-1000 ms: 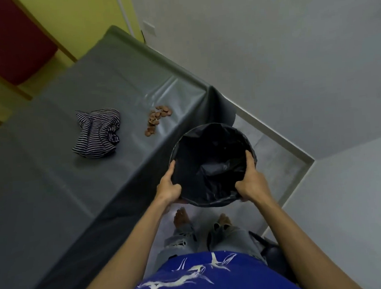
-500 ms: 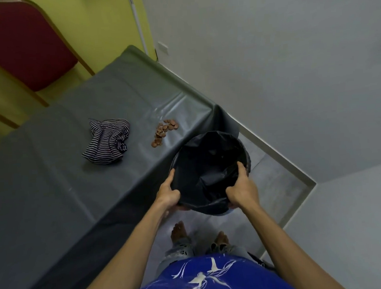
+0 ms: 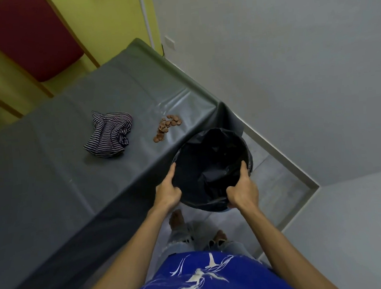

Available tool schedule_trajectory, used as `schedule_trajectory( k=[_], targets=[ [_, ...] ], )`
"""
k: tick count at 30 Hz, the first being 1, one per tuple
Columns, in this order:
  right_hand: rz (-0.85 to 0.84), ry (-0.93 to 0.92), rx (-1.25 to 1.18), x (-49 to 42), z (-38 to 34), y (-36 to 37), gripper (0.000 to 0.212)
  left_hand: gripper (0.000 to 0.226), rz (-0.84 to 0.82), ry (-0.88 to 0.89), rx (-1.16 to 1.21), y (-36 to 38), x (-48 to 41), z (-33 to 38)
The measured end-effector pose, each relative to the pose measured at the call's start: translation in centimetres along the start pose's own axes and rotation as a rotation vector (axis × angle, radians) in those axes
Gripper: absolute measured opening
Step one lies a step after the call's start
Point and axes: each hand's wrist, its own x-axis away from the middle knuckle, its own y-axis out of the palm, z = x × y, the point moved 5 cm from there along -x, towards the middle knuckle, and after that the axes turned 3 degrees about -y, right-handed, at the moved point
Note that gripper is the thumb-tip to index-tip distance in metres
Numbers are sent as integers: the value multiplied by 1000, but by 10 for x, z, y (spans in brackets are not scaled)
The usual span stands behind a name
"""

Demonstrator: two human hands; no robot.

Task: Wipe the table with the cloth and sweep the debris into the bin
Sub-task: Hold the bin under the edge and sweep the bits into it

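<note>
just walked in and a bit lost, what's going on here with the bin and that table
A person grips the bin by its rim with the left hand and the right hand, holding it beside the edge of the table, near the corner. The cloth lies crumpled on the table, untouched. The debris sits in a small pile between cloth and bin, not yet swept in.

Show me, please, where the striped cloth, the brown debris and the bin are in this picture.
striped cloth (image 3: 110, 133): head view, on the middle of its crumpled folds.
brown debris (image 3: 168, 124): head view, on the centre of the scattered pile.
bin (image 3: 208, 156): head view, on the black liner of its inner wall.
</note>
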Motion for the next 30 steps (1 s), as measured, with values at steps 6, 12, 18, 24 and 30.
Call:
schedule_trajectory(
  k=[6, 12, 18, 24, 30],
  targets=[
    [19, 0, 31, 3, -13, -4, 102, 73, 153, 287, -228, -30, -12, 47],
    [39, 23, 60, 3, -22, 1, 99, 65, 378, 411, -208, -104, -37, 72],
    [80, 43, 56, 4, -28, 4, 99, 51, 684, 291, -473, -189, -79, 50],
    [113, 67, 39, 7, -33, 4, 99, 60, 557, 50, -617, -198, -110, 18],
    [122, 108, 22, 11, -35, 5, 99, 43, 672, 173, -452, -211, -114, 45]
  ],
)
